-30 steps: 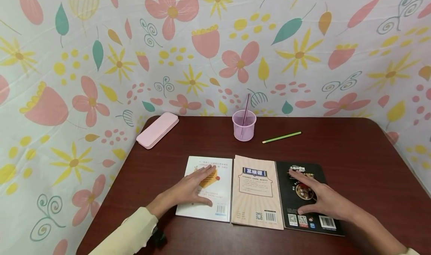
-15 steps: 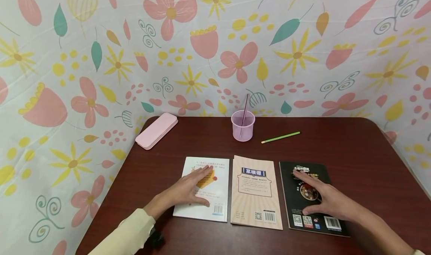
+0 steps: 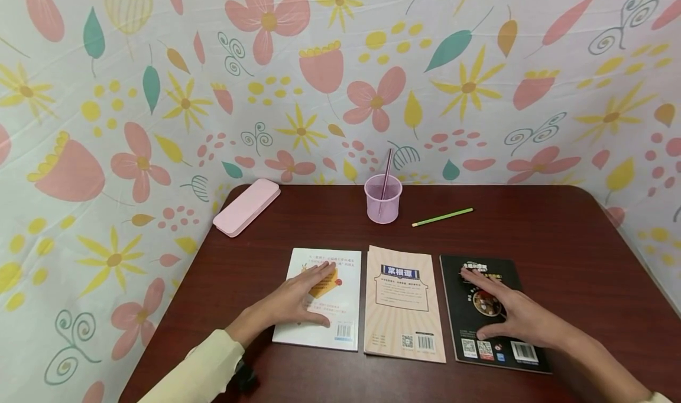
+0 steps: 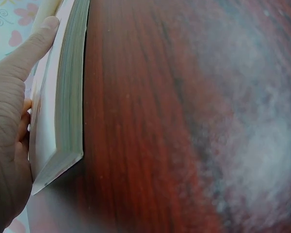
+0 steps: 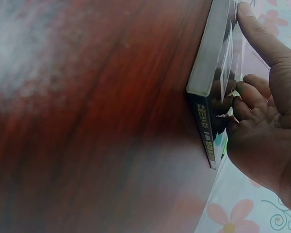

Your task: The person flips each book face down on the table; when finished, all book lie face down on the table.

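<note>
Three books lie flat in a row on the dark wooden table. My left hand (image 3: 292, 299) rests on the white book (image 3: 343, 299) with fingers straight and thumb spread; the left wrist view shows the thumb on that white book's (image 4: 46, 126) cover. On the black book (image 3: 468, 314) at the right lies my right hand (image 3: 521, 314), its fingers stretched out and thumb apart. The right wrist view shows the black book's (image 5: 206, 73) page edge and spine beside the hand (image 5: 266, 107). Between them sits the beige book (image 3: 401, 308), untouched, with narrow gaps on both sides.
Farther back stands a purple cup (image 3: 383, 205) holding a dark striped pencil (image 3: 387, 172). A green pencil (image 3: 443, 217) lies to its right. The pink pencil case (image 3: 247, 207) is at the table's back left, near the flowered curtain (image 3: 319, 96).
The white and black books have slid slightly outward under my hands, widening the gaps beside the beige book. In the last half second little has moved.
</note>
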Tool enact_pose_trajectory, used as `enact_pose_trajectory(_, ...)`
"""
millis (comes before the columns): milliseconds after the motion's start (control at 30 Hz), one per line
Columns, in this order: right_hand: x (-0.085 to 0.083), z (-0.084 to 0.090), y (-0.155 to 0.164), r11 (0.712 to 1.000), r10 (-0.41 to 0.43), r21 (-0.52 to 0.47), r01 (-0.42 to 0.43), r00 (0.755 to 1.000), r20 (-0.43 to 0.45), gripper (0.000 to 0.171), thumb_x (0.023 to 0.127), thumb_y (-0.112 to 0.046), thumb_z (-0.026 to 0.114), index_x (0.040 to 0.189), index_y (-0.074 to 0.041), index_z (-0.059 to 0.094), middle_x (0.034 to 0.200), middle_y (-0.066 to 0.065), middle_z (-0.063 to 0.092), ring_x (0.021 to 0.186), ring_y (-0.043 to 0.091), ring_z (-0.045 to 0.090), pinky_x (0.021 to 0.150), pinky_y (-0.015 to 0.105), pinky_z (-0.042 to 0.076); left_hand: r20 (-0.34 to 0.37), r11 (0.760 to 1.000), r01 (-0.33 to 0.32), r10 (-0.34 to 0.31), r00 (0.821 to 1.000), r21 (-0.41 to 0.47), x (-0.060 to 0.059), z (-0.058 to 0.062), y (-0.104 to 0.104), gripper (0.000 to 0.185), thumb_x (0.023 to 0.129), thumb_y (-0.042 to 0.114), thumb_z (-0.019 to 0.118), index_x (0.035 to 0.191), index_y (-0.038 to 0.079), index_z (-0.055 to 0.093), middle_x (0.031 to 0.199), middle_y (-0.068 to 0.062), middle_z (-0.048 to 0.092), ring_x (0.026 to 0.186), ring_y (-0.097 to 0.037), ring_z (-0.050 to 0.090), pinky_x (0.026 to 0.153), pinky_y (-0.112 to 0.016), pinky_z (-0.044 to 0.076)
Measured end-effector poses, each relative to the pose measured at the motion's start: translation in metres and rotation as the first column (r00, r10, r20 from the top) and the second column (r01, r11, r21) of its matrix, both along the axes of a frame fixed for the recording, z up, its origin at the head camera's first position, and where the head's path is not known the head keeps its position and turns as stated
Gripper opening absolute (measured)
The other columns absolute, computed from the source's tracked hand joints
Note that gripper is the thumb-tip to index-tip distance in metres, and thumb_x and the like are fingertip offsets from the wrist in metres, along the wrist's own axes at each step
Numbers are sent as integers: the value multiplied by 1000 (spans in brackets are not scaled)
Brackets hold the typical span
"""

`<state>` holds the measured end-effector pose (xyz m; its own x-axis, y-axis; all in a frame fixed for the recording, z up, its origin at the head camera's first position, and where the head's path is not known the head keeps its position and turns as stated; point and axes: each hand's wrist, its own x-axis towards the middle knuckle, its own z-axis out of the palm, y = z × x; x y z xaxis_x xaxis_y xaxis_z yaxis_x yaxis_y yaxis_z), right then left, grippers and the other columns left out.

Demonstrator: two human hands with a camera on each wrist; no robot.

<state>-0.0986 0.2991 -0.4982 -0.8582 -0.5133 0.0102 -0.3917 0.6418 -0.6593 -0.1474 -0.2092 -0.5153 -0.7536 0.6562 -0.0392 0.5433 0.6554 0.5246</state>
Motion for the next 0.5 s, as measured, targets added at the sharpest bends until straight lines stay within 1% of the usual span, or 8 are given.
enact_pose_trajectory(67,0,0,0,1000,0,4,0,1000,7,115,76,-57,88,169,-19,32,168,20,35,150,20,36,88,34,57,2,1000,2,-2,1000,0,0,0,0,123,75,67,87,171,20,26,176,0,23,161,-26,22,125,-57,28)
enact_pose_trajectory(133,0,0,-1,1000,0,5,0,1000,17,115,76,-58,88,169,-19,31,169,20,34,151,23,35,89,34,57,4,1000,4,-4,1000,-1,-1,0,-1,123,75,67,87,171,20,26,176,0,23,161,-26,22,126,-56,28)
enact_pose_trajectory(200,0,-1,-1,1000,1,2,-1,1000,22,115,76,-58,88,169,-19,31,169,21,34,150,20,35,89,34,57,6,1000,4,-4,1000,-4,-1,-1,-1,123,75,67,87,171,20,26,176,0,23,161,-25,22,126,-55,27)
enact_pose_trajectory(367,-1,-2,-1,1000,0,-15,0,999,32,115,76,-57,88,169,-19,32,169,22,34,147,-2,29,89,32,57,8,1000,3,-3,1000,-6,-1,0,-1,123,75,65,88,170,19,27,176,0,24,161,-25,23,127,-54,25)
enact_pose_trajectory(433,-1,-2,-1,1000,0,-18,1,999,35,115,76,-56,89,169,-19,32,169,22,34,146,-5,27,89,32,57,10,1000,2,-2,1000,-3,-1,0,-1,123,74,64,89,170,19,28,175,0,24,161,-24,23,127,-54,25)
enact_pose_trajectory(500,-1,-2,-1,1000,-2,-18,3,999,40,115,76,-56,89,169,-19,32,169,22,33,147,-1,28,89,32,57,11,1000,2,-2,1000,-1,-1,1,0,123,74,64,90,170,19,28,175,0,25,161,-24,23,127,-54,25)
